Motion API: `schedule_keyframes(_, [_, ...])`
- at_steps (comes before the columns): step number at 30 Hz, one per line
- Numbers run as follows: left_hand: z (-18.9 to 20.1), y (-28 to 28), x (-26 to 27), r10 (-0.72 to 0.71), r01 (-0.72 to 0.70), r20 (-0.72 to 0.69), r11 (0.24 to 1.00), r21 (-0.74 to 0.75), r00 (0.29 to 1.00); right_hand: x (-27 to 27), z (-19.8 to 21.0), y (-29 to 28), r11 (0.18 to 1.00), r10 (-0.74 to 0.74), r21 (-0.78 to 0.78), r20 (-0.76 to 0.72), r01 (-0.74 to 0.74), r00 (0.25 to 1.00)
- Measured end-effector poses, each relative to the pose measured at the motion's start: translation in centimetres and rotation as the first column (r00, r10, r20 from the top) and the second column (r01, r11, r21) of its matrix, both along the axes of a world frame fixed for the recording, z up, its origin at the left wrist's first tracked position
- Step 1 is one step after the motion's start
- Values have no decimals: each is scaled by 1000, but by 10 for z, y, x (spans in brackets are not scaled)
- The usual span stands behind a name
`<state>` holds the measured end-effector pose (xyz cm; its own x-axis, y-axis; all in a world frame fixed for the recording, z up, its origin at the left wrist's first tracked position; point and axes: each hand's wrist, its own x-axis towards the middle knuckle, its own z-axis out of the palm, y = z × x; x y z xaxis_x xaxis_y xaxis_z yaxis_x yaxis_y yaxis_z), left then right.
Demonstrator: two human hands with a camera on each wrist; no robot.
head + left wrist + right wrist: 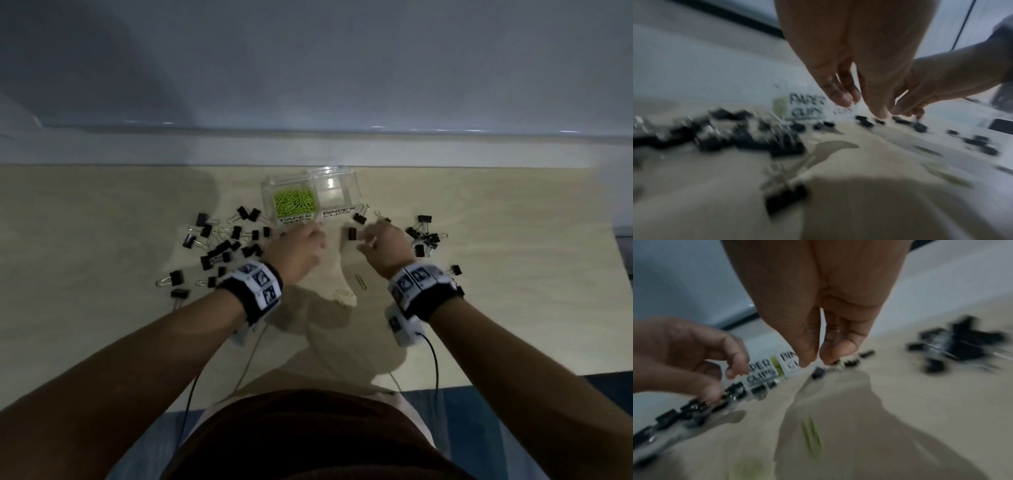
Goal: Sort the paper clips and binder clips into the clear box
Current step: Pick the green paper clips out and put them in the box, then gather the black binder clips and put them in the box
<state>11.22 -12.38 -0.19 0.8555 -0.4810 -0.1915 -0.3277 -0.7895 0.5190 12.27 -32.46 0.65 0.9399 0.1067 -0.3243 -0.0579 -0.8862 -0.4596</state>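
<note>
Clear glossy plastic box (337, 186); matt pale wood-look table (496, 274); blk binder clips (222, 246) w/ shiny metal handles.

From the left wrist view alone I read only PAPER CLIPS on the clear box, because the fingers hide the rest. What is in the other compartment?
Observer: In the head view, the right compartment of the clear plastic box is labelled BINDER CLIPS and looks empty.
Operator: How full is the paper clip side? I see only a green streak.
Observer: A heap of lime-green wire paper clips covers its floor.
Operator: What are the greenish smears at my right?
Observer: Two loose green paper clips on the pale wooden table, between the wrists.
</note>
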Motion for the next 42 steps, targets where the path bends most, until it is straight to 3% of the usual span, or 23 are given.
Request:
schedule_keyframes(2, [-14,-16,-22,-181,192,-194,981,36,964,-30,-1,-11,994,38,-94,-109,-48,993])
schedule_keyframes(4, [-32,-29,-37,-258,284,-267,957,62,928,-51,-8,-12,995,21,-93,-119,-33,993])
schedule_keyframes(7, [-45,-39,-48,-206,213,-180,977,18,962,-68,-29,-8,986,-163,-31,-65,162,984])
schedule_keyframes(9, [-49,-42,-51,-193,195,-119,981,9,974,-74,-42,-2,976,-214,-50,-54,211,975])
schedule_keyframes(18, [-36,-52,-61,-285,286,-42,923,256,958,-78,-49,2,981,-83,-183,-97,64,992])
schedule_keyframes(22, [-30,-48,-65,-302,311,-74,910,275,950,-79,-47,-1,985,-20,-172,-108,1,994])
schedule_keyframes(24, [-29,-39,-60,-235,248,-85,939,239,968,-71,-40,2,993,-19,-120,-100,7,995])
schedule_keyframes(27, [-18,-20,-35,49,-42,-69,995,95,996,-42,-24,22,999,-42,6,-1,42,999])
schedule_keyframes(30, [4,3,4,360,-361,-39,932,-29,932,-4,-7,51,986,-64,160,165,37,984])
schedule_keyframes(32, [17,16,30,470,-468,13,881,-66,883,19,5,71,983,-58,184,207,19,977])
schedule_keyframes(35, [21,26,57,522,-520,56,853,-49,851,44,13,90,982,-30,190,229,-14,973])
schedule_keyframes(38, [17,24,68,473,-474,49,880,16,880,50,10,87,980,4,195,224,-49,975])
schedule_keyframes(42, [12,13,56,341,-343,179,939,-20,923,39,1,43,962,-146,267,319,59,936])
